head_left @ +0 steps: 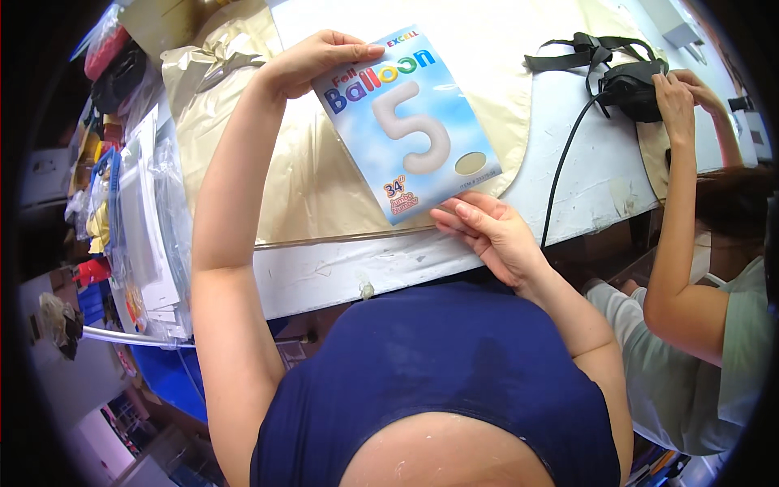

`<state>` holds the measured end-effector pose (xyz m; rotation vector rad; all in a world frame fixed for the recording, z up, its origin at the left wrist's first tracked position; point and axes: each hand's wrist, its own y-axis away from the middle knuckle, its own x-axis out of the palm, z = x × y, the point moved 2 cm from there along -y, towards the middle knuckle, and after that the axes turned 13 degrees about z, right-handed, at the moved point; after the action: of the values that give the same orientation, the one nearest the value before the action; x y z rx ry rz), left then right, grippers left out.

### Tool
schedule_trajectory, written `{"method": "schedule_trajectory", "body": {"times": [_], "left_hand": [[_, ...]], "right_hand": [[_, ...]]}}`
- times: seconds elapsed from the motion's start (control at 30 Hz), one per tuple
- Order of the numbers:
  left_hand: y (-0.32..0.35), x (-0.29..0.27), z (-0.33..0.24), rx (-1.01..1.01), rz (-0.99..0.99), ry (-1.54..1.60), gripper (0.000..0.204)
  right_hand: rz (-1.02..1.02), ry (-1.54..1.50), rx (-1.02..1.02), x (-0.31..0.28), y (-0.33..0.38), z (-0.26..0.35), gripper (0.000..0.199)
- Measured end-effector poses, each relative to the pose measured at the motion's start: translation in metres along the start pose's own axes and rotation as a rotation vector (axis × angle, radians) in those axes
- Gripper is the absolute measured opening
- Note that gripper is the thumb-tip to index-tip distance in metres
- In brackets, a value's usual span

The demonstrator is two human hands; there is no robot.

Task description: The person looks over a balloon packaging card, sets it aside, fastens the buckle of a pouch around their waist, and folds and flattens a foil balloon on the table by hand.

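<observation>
Left fingers, partly hidden, pinch the packet; right fingers touch it, grip unclear.

Passable over the white desk between the black cable and the co-worker's forearm. Blocked farther back by the strapped black device; blocked midway by the blue packet between left hand and right hand; hemmed at left by plastic-wrapped sheets.

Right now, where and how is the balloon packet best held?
The balloon packet is probably best pinched at its free right edge, from the right: it looks thin and flat, and the left hand has its grip on the top edge.
</observation>
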<state>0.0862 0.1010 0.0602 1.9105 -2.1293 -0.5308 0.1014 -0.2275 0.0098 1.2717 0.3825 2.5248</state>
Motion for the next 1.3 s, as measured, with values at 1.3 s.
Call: {"method": "schedule_trajectory", "body": {"times": [1.3], "left_hand": [[-0.003, 0.16, 0.028, 0.382, -0.052, -1.322, 0.063]], "right_hand": [[0.491, 0.374, 0.238, 0.015, 0.043, 0.029, 0.037]]}}
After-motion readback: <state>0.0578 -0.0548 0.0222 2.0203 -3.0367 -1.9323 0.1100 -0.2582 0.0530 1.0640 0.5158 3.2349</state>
